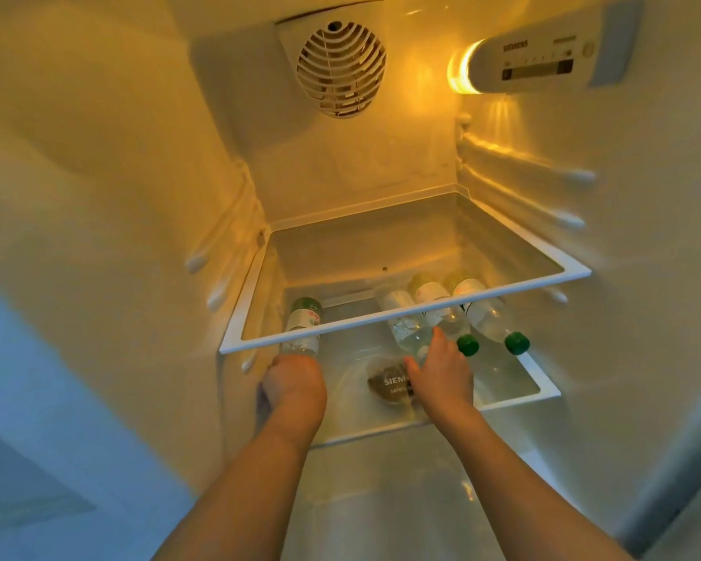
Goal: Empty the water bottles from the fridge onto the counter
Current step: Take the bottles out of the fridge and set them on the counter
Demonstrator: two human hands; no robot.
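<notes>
— We are seeing warm yellow light pouring from the lamp [462,68] at upper right, glaring on the fridge walls [98,155].
— We are noticing cool blue daylight tinting the lower left, soft blur smearing the bottles [425,313], and wide-angle distortion bending the shelf edges [401,313].

Four bottles lying on lower shelf [502,398] under upper shelf [401,313] (one left, three right)
</notes>
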